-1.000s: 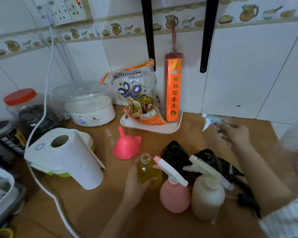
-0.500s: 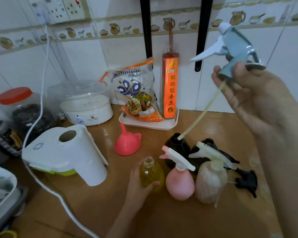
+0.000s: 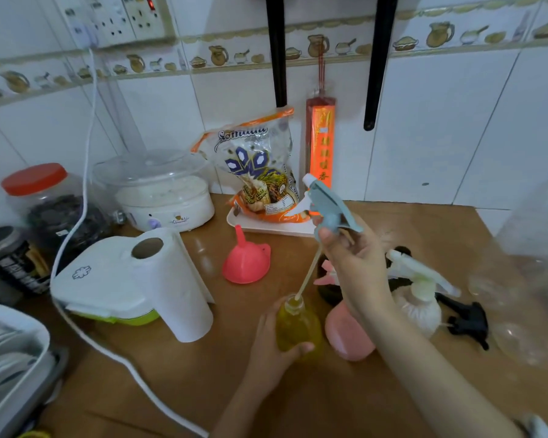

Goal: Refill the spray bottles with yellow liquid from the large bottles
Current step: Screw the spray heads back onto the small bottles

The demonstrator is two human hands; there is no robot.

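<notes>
While the left hand (image 3: pixel 274 346) wraps round the yellow-filled spray bottle (image 3: pixel 298 327) and keeps it upright on the wooden surface (image 3: pixel 178 387), the right hand (image 3: pixel 358 267) grips the grey-blue trigger head (image 3: pixel 328 208) at its collar and tilts it so the dip tube (image 3: pixel 309 270) slants down, its tip at the bottle's open neck. That steadying grip makes sense: the bottle looks full, and threading a thin tube into a narrow mouth would be harder on a bottle free to shift. My reading is that this bottle's refill is done and the step in hand is putting its sprayer back.

Just right of it stand a pink spray bottle (image 3: pixel 345 333) and a whitish spray bottle (image 3: pixel 419 308), sprayers on, with a dark bottle (image 3: pixel 326 279) behind them and a black trigger head (image 3: pixel 469 320) lying loose. The pink funnel (image 3: pixel 247 263) rests mouth-down near the tray, ready for the next pour. A large clear bottle (image 3: pixel 538 263) blurs at the right edge.

Half a second ago the right hand held the trigger head high against the wall tiles, the tube's end hanging over the dark bottle; now it has come down and leftward to the neck. The left hand has kept its hold throughout.
</notes>
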